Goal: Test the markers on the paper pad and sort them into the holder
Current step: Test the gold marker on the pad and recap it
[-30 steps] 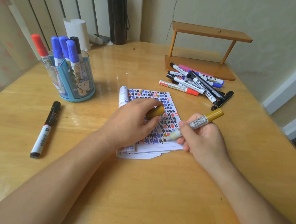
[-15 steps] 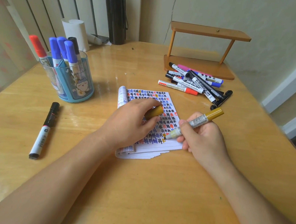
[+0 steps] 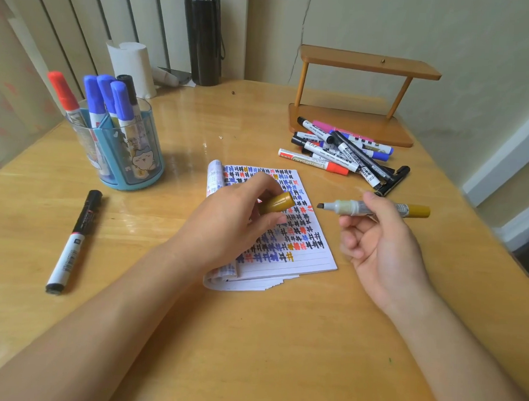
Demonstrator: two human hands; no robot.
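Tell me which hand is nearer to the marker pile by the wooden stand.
Right. The right hand holds the uncapped gold marker just in front of the marker pile; the left hand holds the cap over the paper pad, farther left.

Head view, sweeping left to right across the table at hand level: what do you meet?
Black-and-white marker lying alone → left hand pinching a gold cap → uncapped gold-ended marker held in the right hand.

The left hand covers the middle of the paper pad, and I see only half of the gold cap in its fingers. The right hand hides part of the gold marker. The black bottle is cut by the top edge.
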